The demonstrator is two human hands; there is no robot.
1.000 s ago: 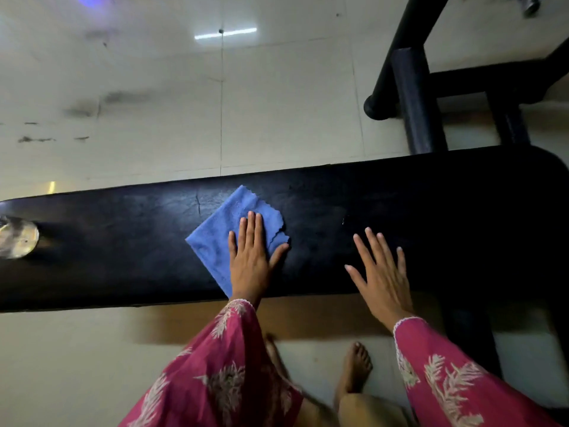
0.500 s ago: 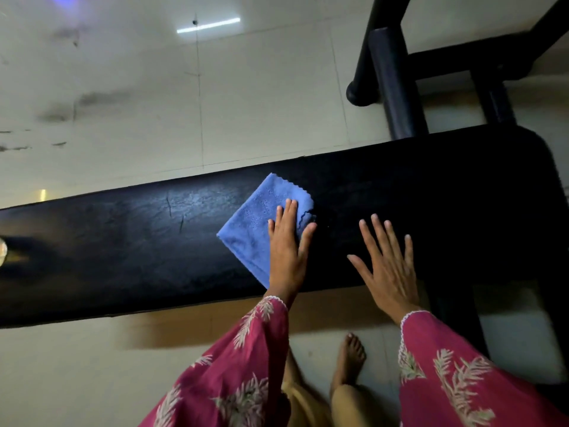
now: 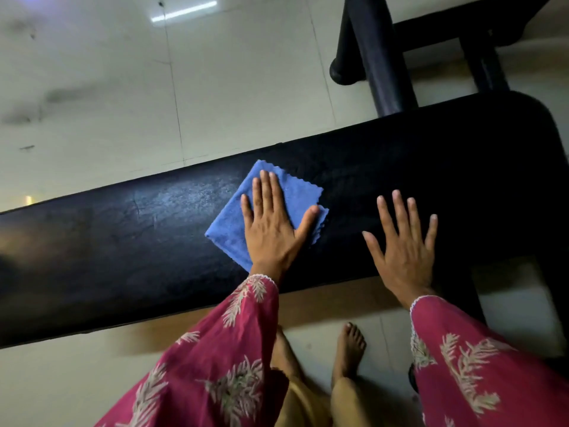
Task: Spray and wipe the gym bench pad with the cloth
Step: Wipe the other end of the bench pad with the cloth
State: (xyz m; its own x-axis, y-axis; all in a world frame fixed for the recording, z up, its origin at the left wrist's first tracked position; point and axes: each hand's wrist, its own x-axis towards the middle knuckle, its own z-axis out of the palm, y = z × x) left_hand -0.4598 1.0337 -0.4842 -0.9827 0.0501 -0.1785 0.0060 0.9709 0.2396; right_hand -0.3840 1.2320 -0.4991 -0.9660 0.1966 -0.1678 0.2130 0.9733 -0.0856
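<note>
A long black gym bench pad [image 3: 123,241] runs across the view from lower left to upper right. A folded blue cloth [image 3: 229,232] lies flat on its middle. My left hand [image 3: 274,229] presses palm-down on the cloth with fingers spread flat. My right hand [image 3: 403,251] rests flat on the bare pad to the right of the cloth, fingers apart, holding nothing. A duller, streaked patch shows on the pad just left of the cloth. No spray bottle is in view.
The bench's black metal frame [image 3: 381,66] rises behind the pad at the upper right. Pale tiled floor [image 3: 123,87] lies beyond the bench. My bare feet [image 3: 348,352] stand on the floor just under the near edge.
My left hand has slid the cloth to the right along the pad, closer to my right hand. The right hand has stayed flat on the pad.
</note>
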